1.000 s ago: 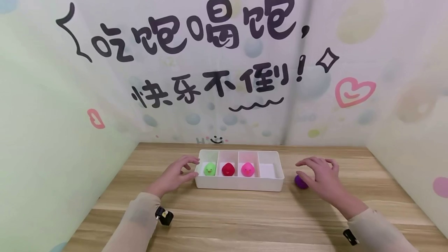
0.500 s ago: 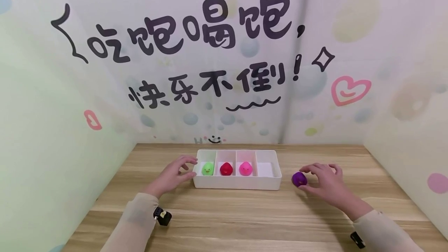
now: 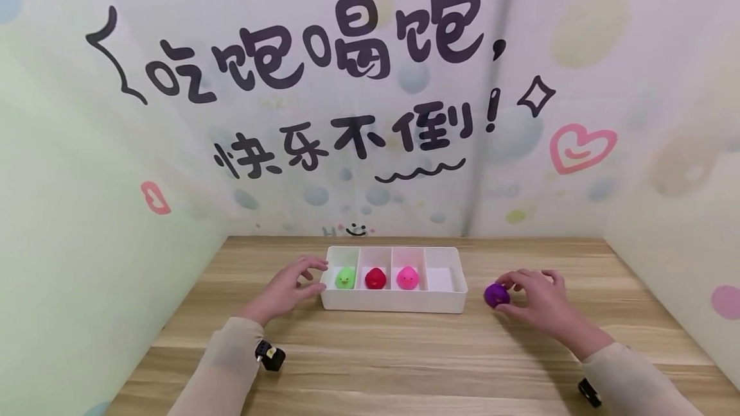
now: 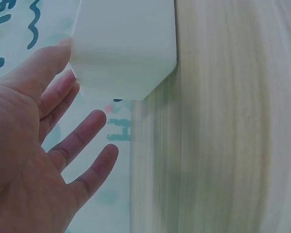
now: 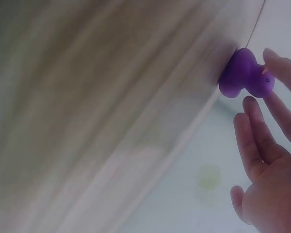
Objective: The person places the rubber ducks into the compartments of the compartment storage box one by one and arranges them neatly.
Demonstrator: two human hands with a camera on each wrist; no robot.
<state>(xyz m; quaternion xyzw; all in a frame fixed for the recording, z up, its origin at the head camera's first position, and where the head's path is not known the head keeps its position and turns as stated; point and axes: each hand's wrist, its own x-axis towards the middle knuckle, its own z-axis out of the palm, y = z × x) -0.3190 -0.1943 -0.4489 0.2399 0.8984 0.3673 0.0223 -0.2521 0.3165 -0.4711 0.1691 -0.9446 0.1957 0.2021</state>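
A long white divided box [image 3: 393, 302] stands on the table. Its compartments hold, left to right, a green rubber duck [image 3: 345, 278], a red duck [image 3: 376, 278] and a pink duck [image 3: 407, 278]; the rightmost holds none. At the box's left end, my left hand [image 3: 283, 291] touches the rim with thumb and fingertips, fingers fairly straight. To the right of the box, my right hand [image 3: 540, 303] pinches a purple rubber duck [image 3: 496, 295] between thumb and index finger. In the right wrist view, this duck [image 5: 237, 73] is gripped by its head, its base at the tabletop.
The wooden table [image 3: 370, 358] meets a printed backdrop [image 3: 358, 114] behind the box, with pale side walls left and right. Bare wood lies in front of the box and between it and the purple duck. Small black cameras sit at both wrists.
My right hand has come down from over the purple duck and its thumb and index finger have closed on its head. The left hand stays at the box's end.
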